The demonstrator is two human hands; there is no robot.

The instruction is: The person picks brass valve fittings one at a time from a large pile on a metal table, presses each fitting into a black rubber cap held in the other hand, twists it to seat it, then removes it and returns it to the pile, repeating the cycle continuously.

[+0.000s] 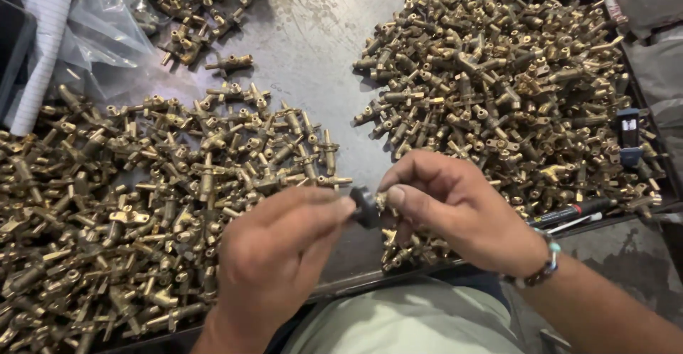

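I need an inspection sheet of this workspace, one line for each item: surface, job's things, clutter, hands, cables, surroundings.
Surface: grey metal table, scratched and stained, with a raised front edge.
Job's things: small black knob pinched by the left hand; small brass fitting held in the right hand, meeting the knob.
Clutter: brass fittings in a left pile, a right pile and a smaller far pile; a black marker pen at the right pile's edge.
Hands: both bare, fingers closed on their parts; beaded bracelet on the right wrist.
Cables: nothing seen.
Surroundings: clear plastic bag far left; grey sacks far right.
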